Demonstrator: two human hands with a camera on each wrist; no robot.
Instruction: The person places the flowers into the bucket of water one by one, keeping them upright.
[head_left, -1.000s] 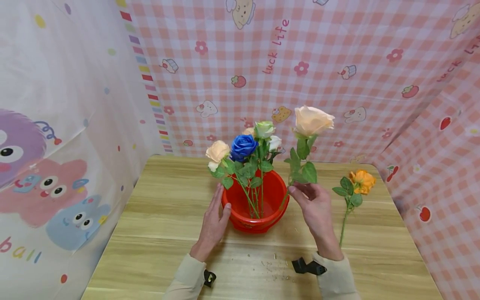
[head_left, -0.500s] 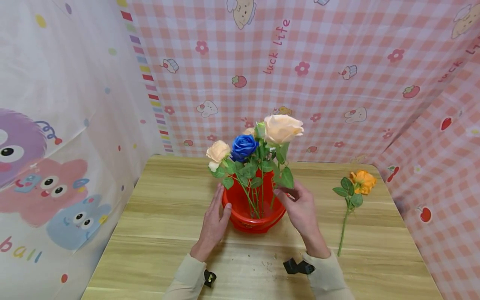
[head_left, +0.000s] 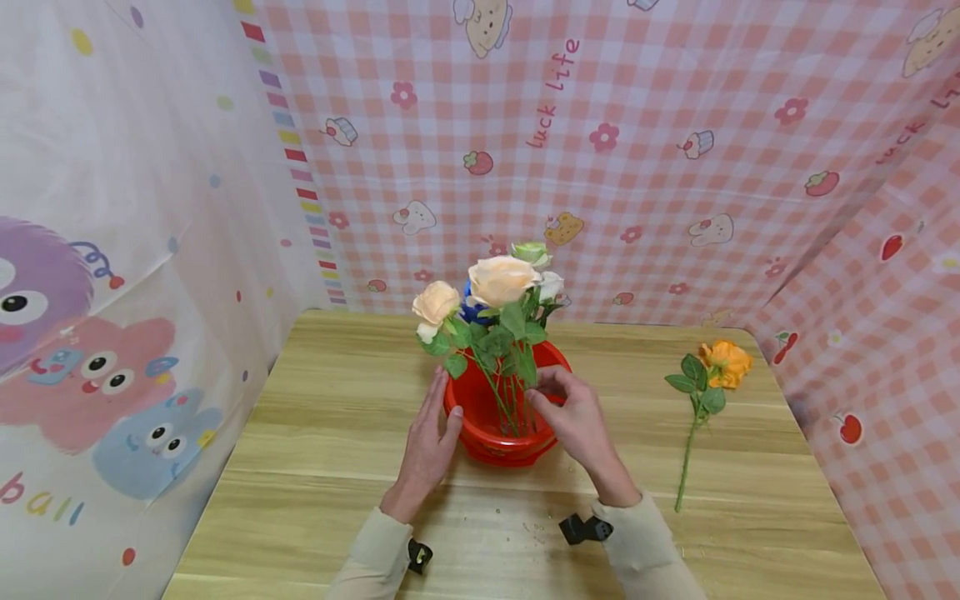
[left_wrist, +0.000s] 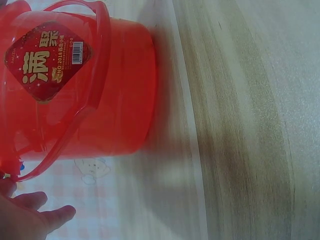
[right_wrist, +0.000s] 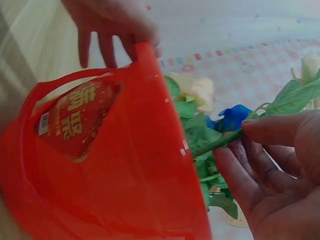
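Note:
A red plastic bucket [head_left: 552, 354] with a handle and a label stands on the table, several artificial roses upright in it. Thumb and fingers of my right hand [head_left: 573, 417] pinch the green stem [right_wrist: 220, 143] of a large cream rose [head_left: 501, 281] over the bucket's mouth. That bloom partly covers the blue rose [head_left: 474, 310] in the head view. Around it are a smaller peach rose [head_left: 437, 303], a pale green rose [head_left: 531, 253] and a white rose [head_left: 550, 286]. My left hand [head_left: 427, 446] rests on the bucket's left rim with fingers extended.
An orange rose [head_left: 725, 363] with a long stem lies on the wooden table [head_left: 315, 467] at the right. Small droplets dot the tabletop in front of the bucket. Printed cloth hangs behind and at both sides.
My right hand has carried the large cream rose leftward from beside the bucket to over its opening, and the bloom is lower. My left hand stays at the rim.

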